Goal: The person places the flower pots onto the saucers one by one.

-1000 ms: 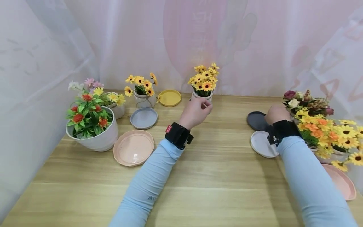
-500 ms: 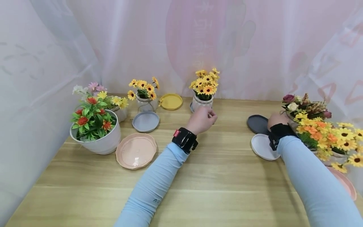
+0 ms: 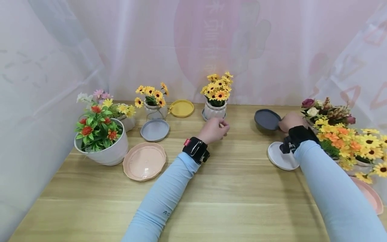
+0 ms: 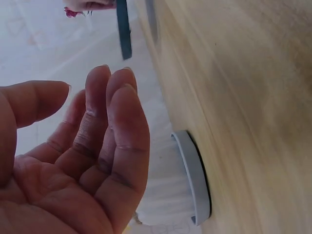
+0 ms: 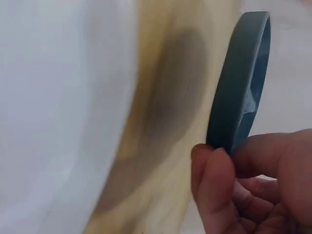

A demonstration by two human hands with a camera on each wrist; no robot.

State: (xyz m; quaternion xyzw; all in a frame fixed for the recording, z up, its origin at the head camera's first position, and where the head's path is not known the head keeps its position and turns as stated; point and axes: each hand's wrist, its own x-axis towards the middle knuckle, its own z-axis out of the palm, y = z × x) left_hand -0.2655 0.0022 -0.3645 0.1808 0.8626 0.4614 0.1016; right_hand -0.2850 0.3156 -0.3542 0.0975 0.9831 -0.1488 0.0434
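Observation:
My right hand (image 3: 292, 122) pinches the rim of a dark grey saucer (image 3: 267, 119), which is lifted off the table; in the right wrist view the saucer (image 5: 239, 83) is tilted on edge between thumb and fingers, its shadow on the wood. My left hand (image 3: 214, 130) holds nothing, with fingers loosely bent and the thumb apart from them in the left wrist view. Just beyond it stands a white pot (image 3: 215, 109) of yellow flowers (image 3: 217, 90) on a light blue-grey saucer (image 4: 192, 175). A white saucer (image 3: 281, 157) lies below my right wrist.
On the left are a large white pot (image 3: 105, 153) with red flowers, a pink saucer (image 3: 144, 162), a grey saucer (image 3: 155, 130), a yellow saucer (image 3: 182, 109) and smaller flower pots. Several flower pots crowd the right side, near another pink saucer (image 3: 369, 195). Curtains (image 3: 145, 50) enclose the back and sides.
My right hand has raised the dark grey saucer off the table and shifted it slightly left and away. My left hand has drawn back a little from the white pot of yellow flowers.

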